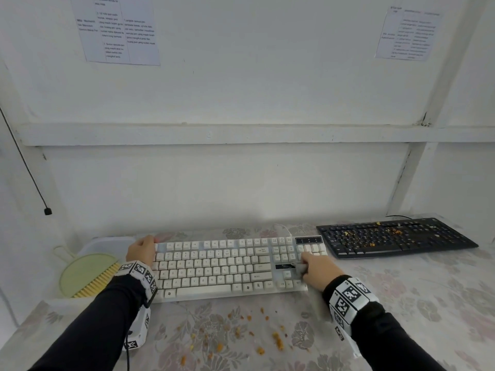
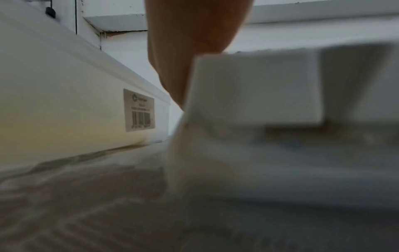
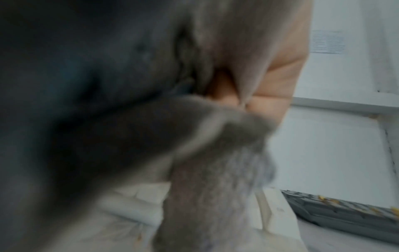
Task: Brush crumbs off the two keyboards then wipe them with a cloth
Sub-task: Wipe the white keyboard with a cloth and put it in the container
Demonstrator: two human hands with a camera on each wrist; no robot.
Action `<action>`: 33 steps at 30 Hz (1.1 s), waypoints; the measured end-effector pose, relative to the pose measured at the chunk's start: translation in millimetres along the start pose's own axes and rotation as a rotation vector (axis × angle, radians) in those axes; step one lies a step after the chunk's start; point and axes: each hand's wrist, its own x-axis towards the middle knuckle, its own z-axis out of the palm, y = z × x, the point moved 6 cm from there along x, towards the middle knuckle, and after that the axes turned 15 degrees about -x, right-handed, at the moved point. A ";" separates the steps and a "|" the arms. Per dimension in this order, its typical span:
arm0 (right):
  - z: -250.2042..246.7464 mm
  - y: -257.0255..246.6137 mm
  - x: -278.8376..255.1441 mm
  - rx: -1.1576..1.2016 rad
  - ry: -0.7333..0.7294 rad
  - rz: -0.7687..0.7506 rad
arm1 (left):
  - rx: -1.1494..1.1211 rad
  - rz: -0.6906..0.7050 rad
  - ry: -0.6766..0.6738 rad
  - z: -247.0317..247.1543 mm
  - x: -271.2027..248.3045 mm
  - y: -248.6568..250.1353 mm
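A white keyboard (image 1: 235,266) is seen in the head view lying along the middle of the table (image 1: 428,303), which is covered with a floral cloth, while a black keyboard (image 1: 396,236) strewn with orange crumbs lies at the far right corner. The left hand (image 1: 141,251) is curled over the white keyboard's far left corner and grips it. The right hand (image 1: 317,269) is closed around a bunched grey cloth (image 1: 300,268), which is pressed on the keys between the arrow cluster and the number pad. Loose crumbs (image 1: 277,340) are scattered on the table near its front edge, in front of the white keyboard. A green dustpan with a yellow-bristled brush (image 1: 87,275) lies by the left edge, just beside a white container (image 1: 107,243). Only in the left wrist view is a barcode label (image 2: 140,110) on that container's side shown, together with one finger (image 2: 190,42) against the blurred keyboard edge. Only in the right wrist view is the cloth's knitted texture (image 3: 220,187) made out, hanging from the curled fingers (image 3: 278,81), with the black keyboard (image 3: 345,214) beyond it.
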 end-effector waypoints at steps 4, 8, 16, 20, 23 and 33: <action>2.5 2.0 -1.9 0.037 -0.014 -0.007 | 0.014 0.001 0.008 -0.7 -1.0 0.7; 1.6 -0.2 -7.4 0.022 -0.015 -0.028 | 0.010 0.005 0.002 0.3 -3.1 2.6; 1.1 2.6 -7.4 -0.038 -0.086 0.028 | 0.025 0.016 0.003 0.3 -3.0 3.4; 2.1 4.3 -5.9 -0.083 -0.212 0.086 | 0.032 0.014 -0.001 0.1 -2.5 3.4; -2.2 7.4 -4.0 0.005 -0.125 0.144 | 0.041 0.016 -0.012 0.5 -3.1 4.0; 1.9 -5.3 -16.0 0.028 -0.052 0.148 | 0.015 -0.012 -0.031 -1.0 -6.9 3.0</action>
